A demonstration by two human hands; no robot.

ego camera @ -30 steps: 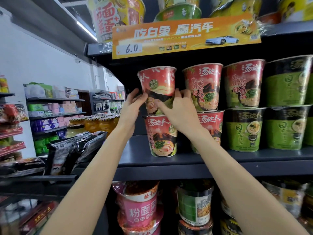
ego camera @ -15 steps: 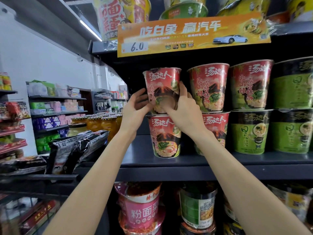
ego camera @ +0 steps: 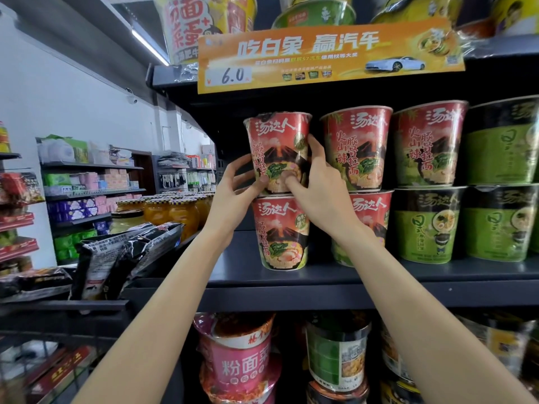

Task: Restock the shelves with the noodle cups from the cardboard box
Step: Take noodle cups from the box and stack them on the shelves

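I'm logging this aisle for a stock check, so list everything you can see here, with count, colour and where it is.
Red noodle cups: five, middle shelf, stacked two high; the top-left one sits on another cup, held by both hands.
Green noodle cups: four at least partly in view, green and black, same shelf, right side.
Promo sign: one, orange, reads 6.0, on the upper shelf edge.
Pink cup: one, lower shelf, left.
Green-labelled tub: one, lower shelf, beside the pink cup.
Jars: a group, orange contents, left of the shelf.
Dark packets: several, black and white, rack at left.
Left hand: fingers curled round the held cup's left side.
Right hand: fingers round its right side.
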